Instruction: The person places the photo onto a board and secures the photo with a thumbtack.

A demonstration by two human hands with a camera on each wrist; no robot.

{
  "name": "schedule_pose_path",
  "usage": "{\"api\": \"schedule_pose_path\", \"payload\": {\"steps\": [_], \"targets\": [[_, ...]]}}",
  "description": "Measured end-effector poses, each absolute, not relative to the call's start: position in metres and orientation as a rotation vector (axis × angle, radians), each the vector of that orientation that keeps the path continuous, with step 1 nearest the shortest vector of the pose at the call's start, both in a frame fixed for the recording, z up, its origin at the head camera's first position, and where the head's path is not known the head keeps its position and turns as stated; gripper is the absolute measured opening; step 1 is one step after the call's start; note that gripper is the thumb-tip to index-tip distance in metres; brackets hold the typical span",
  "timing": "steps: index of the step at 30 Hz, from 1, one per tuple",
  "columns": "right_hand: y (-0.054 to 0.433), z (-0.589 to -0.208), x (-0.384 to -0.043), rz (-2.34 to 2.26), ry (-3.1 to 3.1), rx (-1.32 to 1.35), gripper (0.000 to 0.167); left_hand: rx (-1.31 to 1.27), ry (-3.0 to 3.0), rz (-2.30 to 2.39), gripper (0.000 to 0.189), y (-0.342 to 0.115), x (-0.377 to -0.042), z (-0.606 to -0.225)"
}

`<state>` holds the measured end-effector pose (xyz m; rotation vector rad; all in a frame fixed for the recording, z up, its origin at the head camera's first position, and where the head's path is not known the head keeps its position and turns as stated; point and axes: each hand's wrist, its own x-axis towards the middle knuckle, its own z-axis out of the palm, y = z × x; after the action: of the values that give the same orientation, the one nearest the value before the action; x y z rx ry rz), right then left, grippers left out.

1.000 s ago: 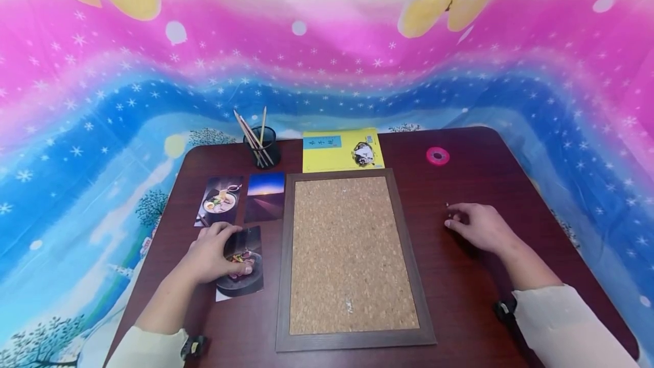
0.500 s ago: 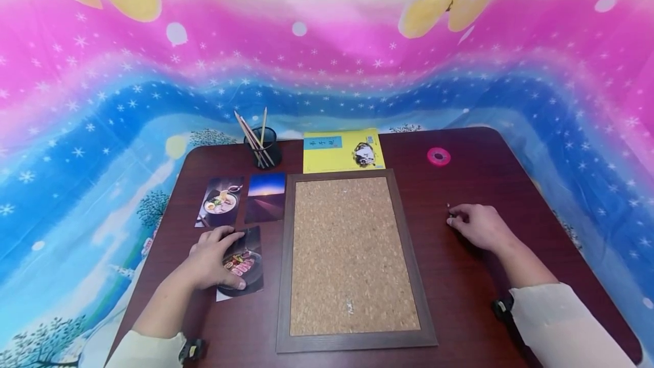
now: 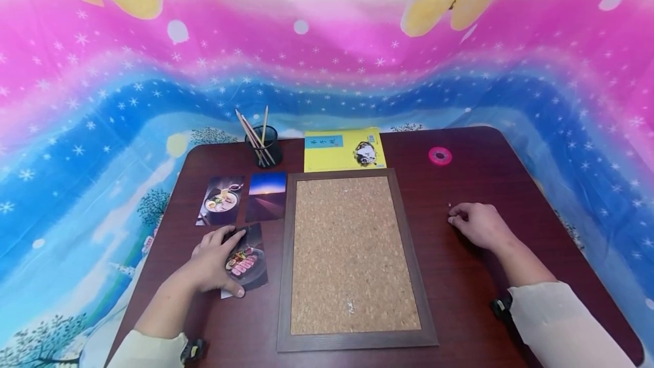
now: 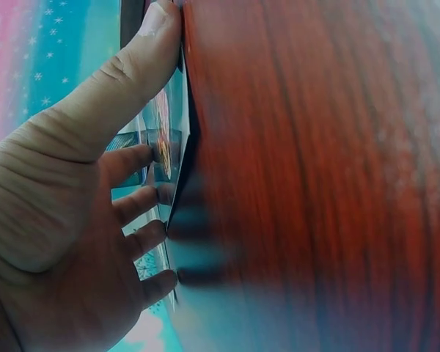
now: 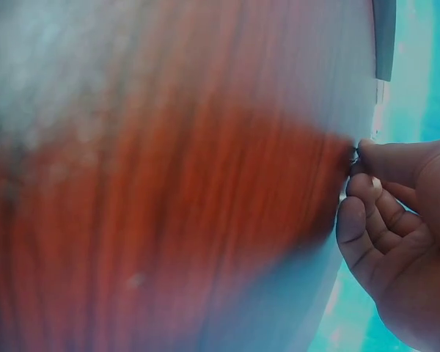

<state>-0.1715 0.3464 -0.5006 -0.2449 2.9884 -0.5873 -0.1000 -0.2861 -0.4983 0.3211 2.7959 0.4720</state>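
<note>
My left hand (image 3: 212,263) spreads over a photo print (image 3: 245,268) of a sliced-meat dish, thumb at its lower edge and fingers by its upper left. In the left wrist view the print (image 4: 177,158) stands slightly bent off the table between thumb and fingers. On the right, my right hand (image 3: 480,225) rests low over the table with thumb and forefinger pinched together. A tiny dark thing (image 5: 354,154), too small to make out, shows at those fingertips in the right wrist view. A tiny pale speck (image 3: 449,205) lies just beyond the forefinger.
A framed cork board (image 3: 352,254) lies mid-table between the hands. Above the left hand are a noodle-bowl photo (image 3: 221,202) and a sunset photo (image 3: 267,197). Behind stand a pencil cup (image 3: 265,155), a yellow booklet (image 3: 332,158) and a pink tape roll (image 3: 440,156).
The meat-dish print has shifted slightly right and turned a little under the left hand, whose thumb moved from over the picture to its lower edge. The right hand has barely moved.
</note>
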Motion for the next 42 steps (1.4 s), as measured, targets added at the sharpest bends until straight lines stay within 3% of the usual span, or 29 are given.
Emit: {"api": "schedule_pose_path", "payload": {"steps": [20,42], "targets": [[0.349,-0.501,-0.169,-0.611,3.006,-0.292,0.008,0.315,2.779,0.537,0.146,-0.284,-0.101,-0.496],[0.35,-0.502,-0.164,-0.717,2.985,-0.272,0.007,0.289,2.756,0.608,0.138,-0.283,-0.099,-0.488]]}}
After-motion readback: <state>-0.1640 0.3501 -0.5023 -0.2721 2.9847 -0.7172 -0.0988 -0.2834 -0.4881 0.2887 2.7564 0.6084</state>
